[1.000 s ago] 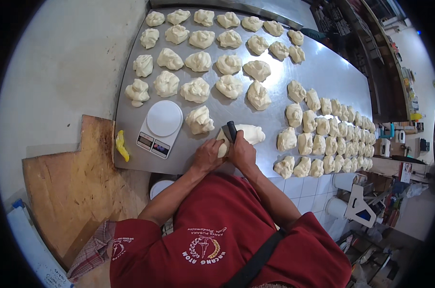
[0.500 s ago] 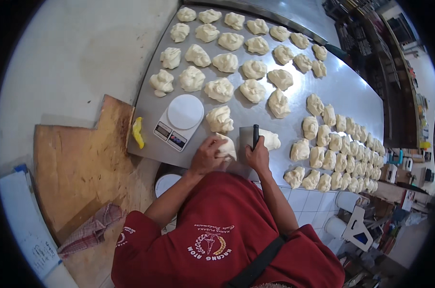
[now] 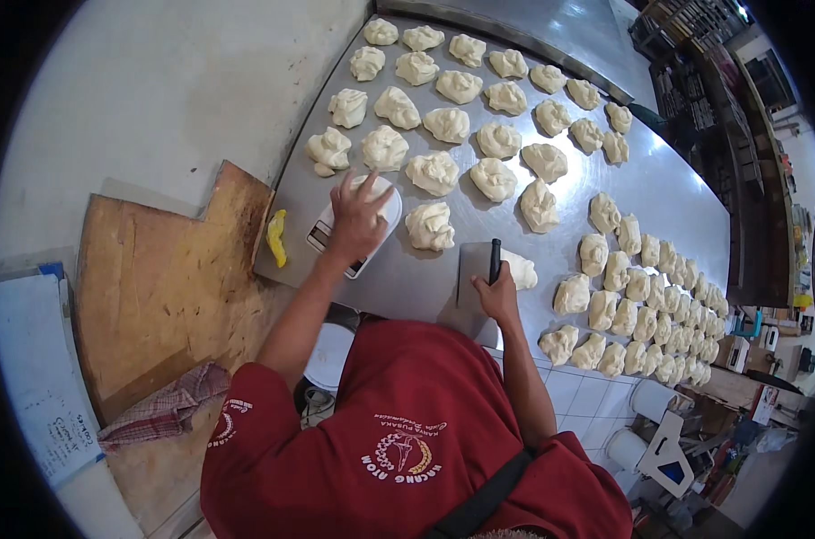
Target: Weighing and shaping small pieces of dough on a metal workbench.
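Observation:
My left hand point(image 3: 358, 220) is at the white kitchen scale point(image 3: 392, 212), its fingers spread over a pale piece of dough point(image 3: 369, 187) on the round platform. My palm partly hides that dough. In my right hand point(image 3: 497, 298) is a dough cutter point(image 3: 473, 269) with a flat metal blade and a black handle, held upright on the steel table. A larger pale dough lump point(image 3: 520, 269) lies just right of the blade, partly behind the handle. Between the scale and the cutter sits a separate dough portion point(image 3: 430, 226).
Rows of dough portions point(image 3: 448, 125) cover the far side of the steel table point(image 3: 668, 184), and smaller pieces point(image 3: 637, 285) crowd its right side. A yellow object point(image 3: 276, 238) lies at the left edge. A white bucket point(image 3: 329, 353) stands below the front edge.
My left hand has moved up and left from the near table edge to the scale, taking the dough piece along. My right hand still holds the cutter beside the lump.

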{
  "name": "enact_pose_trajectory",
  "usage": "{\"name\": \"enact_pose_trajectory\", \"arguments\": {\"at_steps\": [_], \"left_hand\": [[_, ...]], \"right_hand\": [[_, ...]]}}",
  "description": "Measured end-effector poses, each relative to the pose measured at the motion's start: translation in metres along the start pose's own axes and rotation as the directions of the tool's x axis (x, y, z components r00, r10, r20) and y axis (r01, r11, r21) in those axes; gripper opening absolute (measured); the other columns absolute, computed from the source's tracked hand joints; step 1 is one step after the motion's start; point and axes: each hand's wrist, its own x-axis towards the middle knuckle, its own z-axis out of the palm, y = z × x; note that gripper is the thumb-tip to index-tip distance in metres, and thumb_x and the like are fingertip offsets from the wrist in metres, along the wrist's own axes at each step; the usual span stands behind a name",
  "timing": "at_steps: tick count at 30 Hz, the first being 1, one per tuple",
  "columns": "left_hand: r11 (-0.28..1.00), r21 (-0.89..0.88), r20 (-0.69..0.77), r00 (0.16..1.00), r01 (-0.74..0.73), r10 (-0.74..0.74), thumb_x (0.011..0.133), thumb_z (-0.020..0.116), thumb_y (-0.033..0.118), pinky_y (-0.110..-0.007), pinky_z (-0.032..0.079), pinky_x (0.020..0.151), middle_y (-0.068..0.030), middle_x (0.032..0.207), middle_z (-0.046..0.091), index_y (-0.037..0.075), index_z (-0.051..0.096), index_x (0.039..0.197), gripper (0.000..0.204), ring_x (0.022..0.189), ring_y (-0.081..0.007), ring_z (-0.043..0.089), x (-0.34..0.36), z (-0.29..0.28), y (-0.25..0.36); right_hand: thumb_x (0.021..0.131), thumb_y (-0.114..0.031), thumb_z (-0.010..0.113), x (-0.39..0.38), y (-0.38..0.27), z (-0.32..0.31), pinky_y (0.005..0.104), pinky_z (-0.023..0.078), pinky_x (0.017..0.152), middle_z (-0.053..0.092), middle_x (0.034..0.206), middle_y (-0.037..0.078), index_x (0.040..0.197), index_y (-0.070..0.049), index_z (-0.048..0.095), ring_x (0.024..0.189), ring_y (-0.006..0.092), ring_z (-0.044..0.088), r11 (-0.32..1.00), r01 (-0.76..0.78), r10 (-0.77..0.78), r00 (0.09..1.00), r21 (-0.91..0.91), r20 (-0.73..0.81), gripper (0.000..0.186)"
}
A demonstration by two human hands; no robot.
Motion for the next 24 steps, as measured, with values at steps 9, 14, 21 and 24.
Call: {"name": "enact_pose_trajectory", "arguments": {"at_steps": [9, 14, 21, 24], "left_hand": [[0.791, -0.562, 0.474, 0.878, 0.24, 0.07, 0.086, 0.078, 0.026, -0.045, 0.052, 0.077, -0.0075, 0.085, 0.072, 0.009, 0.068, 0.106, 0.028, 0.079, -0.0354, 0.067, -0.078, 0.067, 0.15], [0.886, -0.463, 0.223, 0.972, 0.037, 0.076, 0.084, 0.079, 0.03, -0.046, 0.052, 0.076, -0.0051, 0.081, 0.071, 0.009, 0.066, 0.101, 0.03, 0.076, -0.035, 0.067, -0.065, 0.099, 0.171], [0.829, -0.493, 0.413, 0.909, 0.265, -0.045, 0.081, 0.081, 0.031, -0.044, 0.052, 0.078, -0.0021, 0.078, 0.071, 0.012, 0.069, 0.094, 0.027, 0.075, -0.0284, 0.067, -0.075, 0.098, 0.169], [0.791, -0.514, 0.45, 0.889, 0.333, -0.082, 0.08, 0.082, 0.032, -0.042, 0.051, 0.08, -0.0012, 0.074, 0.071, 0.012, 0.071, 0.093, 0.026, 0.073, -0.0265, 0.067, -0.08, 0.096, 0.165]], "right_hand": [[0.102, -0.021, 0.07, -0.012, -0.019, -0.065, 0.0361, 0.057, 0.083, 0.07, 0.117, 0.019, 0.139, 0.001, 0.059, 0.096, 0.0249, 0.068, 0.795, -0.187, 0.268, 0.962, 0.577, -0.058, 0.044], [0.103, -0.023, 0.068, 0.004, -0.001, -0.077, 0.0349, 0.057, 0.081, 0.071, 0.114, 0.016, 0.138, -0.001, 0.06, 0.096, 0.023, 0.067, 0.858, -0.135, 0.24, 0.958, 0.495, -0.155, 0.042], [0.101, -0.022, 0.068, -0.02, -0.008, -0.057, 0.0323, 0.054, 0.077, 0.07, 0.106, 0.013, 0.13, 0.0, 0.062, 0.086, 0.0201, 0.064, 0.86, -0.091, 0.107, 0.994, 0.502, -0.003, 0.036], [0.1, -0.021, 0.069, -0.026, -0.011, -0.061, 0.0325, 0.052, 0.076, 0.068, 0.1, 0.011, 0.126, -0.001, 0.062, 0.083, 0.0193, 0.06, 0.91, -0.016, -0.008, 0.999, 0.414, 0.054, 0.033]]}}
